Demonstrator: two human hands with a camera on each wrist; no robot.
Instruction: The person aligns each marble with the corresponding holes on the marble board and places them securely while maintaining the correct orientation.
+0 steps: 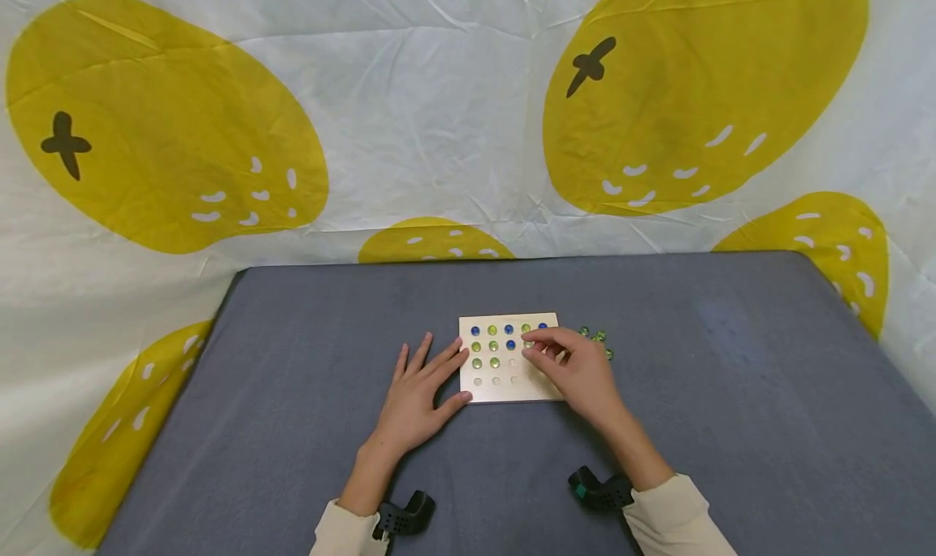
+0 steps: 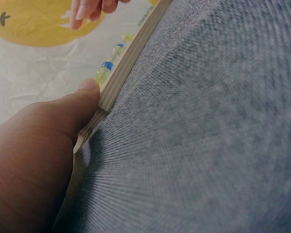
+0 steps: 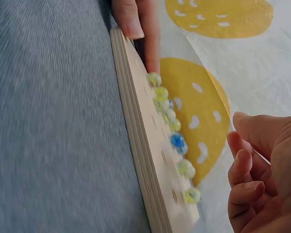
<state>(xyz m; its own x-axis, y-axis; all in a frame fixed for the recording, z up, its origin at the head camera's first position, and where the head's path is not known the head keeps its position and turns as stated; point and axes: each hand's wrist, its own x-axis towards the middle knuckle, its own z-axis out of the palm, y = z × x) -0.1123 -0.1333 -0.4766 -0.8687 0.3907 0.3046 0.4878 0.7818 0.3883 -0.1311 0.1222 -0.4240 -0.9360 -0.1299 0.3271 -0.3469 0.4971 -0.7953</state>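
Observation:
A pale wooden board (image 1: 512,392) with rows of round holes lies on the table. Blue marbles (image 1: 475,331) and green marbles (image 1: 477,363) sit in holes of its upper rows; bare holes show in the lower part. My left hand (image 1: 417,401) is spread at the board's left edge, fingertips and thumb touching it. Over the board's right side is my right hand (image 1: 581,373), thumb and index finger bent toward each other with a small gap. In the right wrist view no marble shows between its fingers (image 3: 245,194). That hand hides the board's right part.
Several loose green marbles (image 1: 600,336) lie on the grey cloth-covered table (image 1: 292,361), just right of the board. A white curtain (image 1: 439,133) with yellow fruit prints hangs behind the table. Black wrist devices (image 1: 601,489) are worn on both forearms.

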